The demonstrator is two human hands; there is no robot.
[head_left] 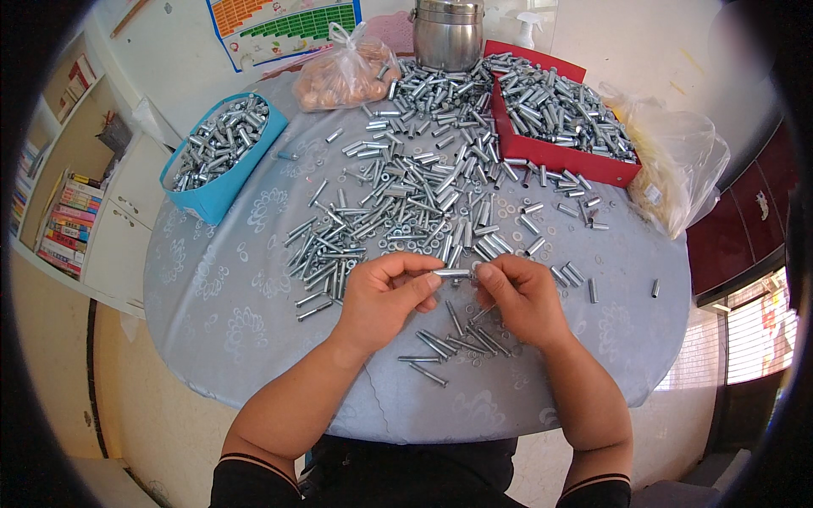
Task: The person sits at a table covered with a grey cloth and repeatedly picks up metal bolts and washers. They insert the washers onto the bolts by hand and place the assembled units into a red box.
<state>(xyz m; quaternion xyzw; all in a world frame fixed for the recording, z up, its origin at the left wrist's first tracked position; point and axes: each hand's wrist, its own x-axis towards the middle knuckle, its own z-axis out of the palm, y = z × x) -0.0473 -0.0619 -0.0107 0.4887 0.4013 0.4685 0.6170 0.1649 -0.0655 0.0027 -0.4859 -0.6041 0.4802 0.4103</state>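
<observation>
My left hand [385, 296] pinches a shiny metal sleeve [452, 273] between thumb and fingers, holding it level above the table's near part. At its right end my right hand [523, 296] is closed, thumb against fingers, on what looks like a small washer [477, 266]; the fingers partly hide it. Several long bolts [436, 345] lie loose on the cloth just below my hands. Beyond them spreads a big heap of bolts and sleeves [394, 203], with nuts and flat washers among them.
A blue box [196, 201] full of metal fasteners stands at the left. At the back right is a red box [563, 167] heaped with sleeves, beside a clear plastic bag [677, 169]. A tied bag [343, 76] of brownish round things and a steel pot [449, 38] stand at the back.
</observation>
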